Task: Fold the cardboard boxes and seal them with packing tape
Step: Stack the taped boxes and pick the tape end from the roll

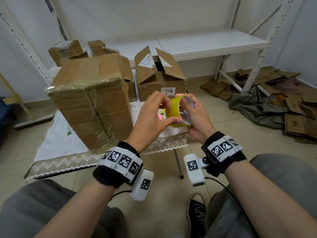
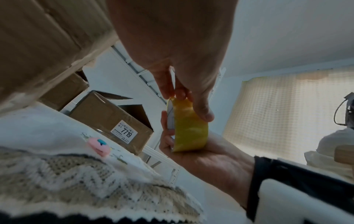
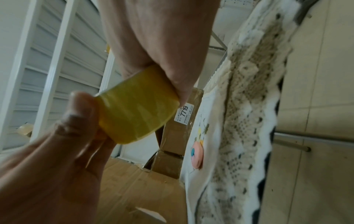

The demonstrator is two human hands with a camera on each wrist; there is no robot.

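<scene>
A yellow packing tape roll (image 1: 173, 111) (image 2: 189, 130) (image 3: 138, 112) is held in the air above the table's front edge by both hands. My left hand (image 1: 152, 117) (image 2: 182, 53) (image 3: 57, 151) pinches the roll's outer face between thumb and fingers. My right hand (image 1: 195, 117) (image 2: 210, 159) (image 3: 159, 37) grips the roll from the right, thumb inside the core. A large taped cardboard box (image 1: 91, 100) (image 2: 38, 37) (image 3: 138, 189) stands on the table at the left. Behind the hands sits a smaller box labelled 7719 (image 1: 159, 78) (image 2: 107, 116) (image 3: 172, 144), its top flaps open.
The table carries a white cloth with a lace edge (image 1: 60, 143). A small pink object (image 2: 99, 146) (image 3: 198, 153) lies on it near the roll. More boxes (image 1: 66, 50) stand at the back left. White shelving (image 1: 205, 43) is behind. Flattened cardboard (image 1: 295, 121) and a green cloth (image 1: 253, 107) lie on the floor, right.
</scene>
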